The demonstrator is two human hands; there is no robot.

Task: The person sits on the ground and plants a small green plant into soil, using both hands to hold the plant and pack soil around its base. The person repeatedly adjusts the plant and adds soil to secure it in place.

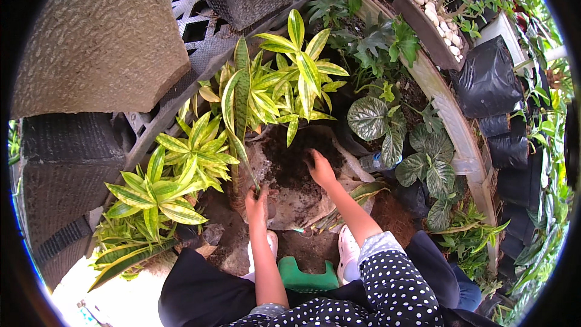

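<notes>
My left hand (256, 204) is closed round the lower end of a long snake plant leaf (242, 151), which rises away from me with yellow edges. To its right, my right hand (321, 168) reaches into a heap of dark soil (284, 154), its fingers curled and their tips partly hidden in the dirt. The soil lies on a pale, dirt-stained surface (290, 206) that looks like a sack or slab. Cut long leaves (345, 204) lie just below my right forearm.
Yellow-green variegated plants (193, 145) crowd the left and far side. Dark-leaved plants (433, 166) grow on the right beside a curved concrete edge (451, 115). A clear bottle (376, 162) lies near them. Between my shoes stands a green stool (307, 275). Black plant bags (487, 79) line the far right.
</notes>
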